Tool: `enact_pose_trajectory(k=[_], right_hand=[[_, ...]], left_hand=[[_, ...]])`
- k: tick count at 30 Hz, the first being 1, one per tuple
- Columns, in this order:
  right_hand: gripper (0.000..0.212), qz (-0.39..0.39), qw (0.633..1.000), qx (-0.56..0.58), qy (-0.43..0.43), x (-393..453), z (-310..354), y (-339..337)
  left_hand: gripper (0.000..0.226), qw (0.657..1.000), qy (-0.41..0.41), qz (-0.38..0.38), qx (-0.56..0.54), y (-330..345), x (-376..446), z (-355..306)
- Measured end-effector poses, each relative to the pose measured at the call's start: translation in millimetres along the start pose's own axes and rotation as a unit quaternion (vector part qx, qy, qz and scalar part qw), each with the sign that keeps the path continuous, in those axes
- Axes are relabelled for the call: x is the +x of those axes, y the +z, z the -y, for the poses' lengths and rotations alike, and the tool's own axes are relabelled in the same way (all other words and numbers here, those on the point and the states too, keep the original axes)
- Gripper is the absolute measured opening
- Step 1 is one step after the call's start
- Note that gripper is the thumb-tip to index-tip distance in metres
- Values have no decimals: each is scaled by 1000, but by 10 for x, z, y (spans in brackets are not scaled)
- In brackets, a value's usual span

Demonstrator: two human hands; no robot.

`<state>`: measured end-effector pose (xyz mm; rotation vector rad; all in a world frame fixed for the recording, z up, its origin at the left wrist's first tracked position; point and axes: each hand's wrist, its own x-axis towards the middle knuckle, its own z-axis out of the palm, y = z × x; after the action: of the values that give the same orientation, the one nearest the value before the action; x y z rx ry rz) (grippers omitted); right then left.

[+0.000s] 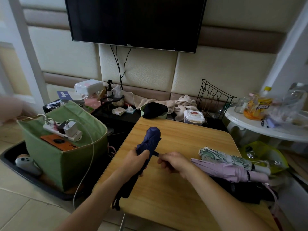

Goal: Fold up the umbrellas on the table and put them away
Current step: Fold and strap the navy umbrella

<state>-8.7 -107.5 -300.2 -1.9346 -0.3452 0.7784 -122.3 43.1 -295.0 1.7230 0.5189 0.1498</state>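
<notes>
Both hands [135, 160] [173, 161] grip a navy umbrella [150, 140] (television [135, 22] reads "TCL").

A dark television [135, 22] was mounted on the padded wall. A green fabric bin [66, 157] was placed on the floor, and a power strip [62, 130] and an orange box [58, 142] were seen on top of it.

I see my left hand [135, 161] gripping the folded navy umbrella [149, 144] around its middle above the desk [175, 189], canopy tip rising past the fingers [141, 170]. My right hand [175, 161] pinches its strap [156, 154]. Beyond the right fingers lie a pink umbrella [228, 170] and a patterned umbrella [225, 157].
</notes>
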Motion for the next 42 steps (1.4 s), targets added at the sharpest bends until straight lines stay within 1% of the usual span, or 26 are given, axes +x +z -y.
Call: enact_pose_trajectory(k=[2,4,6,9,11,13,16,18,20,21,24,27,29,31,33,36,39,40,42], right_hand=[[31,10,1000,3,-21,-19,47,36],[31,13,999,-19,-32,-46,86,69],[30,8,999,-32,-42,-83,106,77],[30,6,998,-19,-67,-127,142,76],[32,-1,996,-24,-86,-126,175,107],[33,-26,995,-18,-90,-84,193,147],[30,-55,995,27,-79,-11,171,189],[29,-53,993,86,-64,21,138,203],[31,-45,989,132,-56,36,105,219],[32,-47,988,133,-57,41,96,227],[32,-76,987,128,-55,54,75,230],[31,-98,981,162,-44,45,74,184],[31,-85,985,138,-53,36,88,154],[32,-67,992,82,-67,22,109,157],[34,-71,994,53,-69,16,126,153],[38,-77,993,69,-65,-19,149,111],[41,-52,991,117,-41,-37,177,87],[39,-53,990,122,-40,-39,187,94],[33,-81,989,112,-51,-19,193,119]], left_hand=[[24,996,21,-38,78,33,50,73],[27,976,50,-88,193,58,68,142],[30,945,73,-133,290,63,67,189],[35,901,94,-169,388,97,56,217],[48,859,111,-177,467,201,46,230],[62,827,124,-190,515,342,34,270],[62,785,130,-219,564,462,22,309],[60,770,139,-226,580,498,14,319],[59,766,148,-229,582,519,-2,330],[59,767,148,-229,581,524,-7,335],[62,769,148,-224,580,532,0,368],[63,779,139,-216,572,514,-5,337],[62,779,133,-218,572,494,-11,323],[63,774,136,-220,578,487,-12,340],[63,775,146,-210,578,515,-24,365],[66,793,155,-193,556,567,-58,373],[68,823,146,-197,513,537,-25,374],[68,832,146,-196,498,530,-19,378],[70,850,149,-190,468,544,-47,358]])
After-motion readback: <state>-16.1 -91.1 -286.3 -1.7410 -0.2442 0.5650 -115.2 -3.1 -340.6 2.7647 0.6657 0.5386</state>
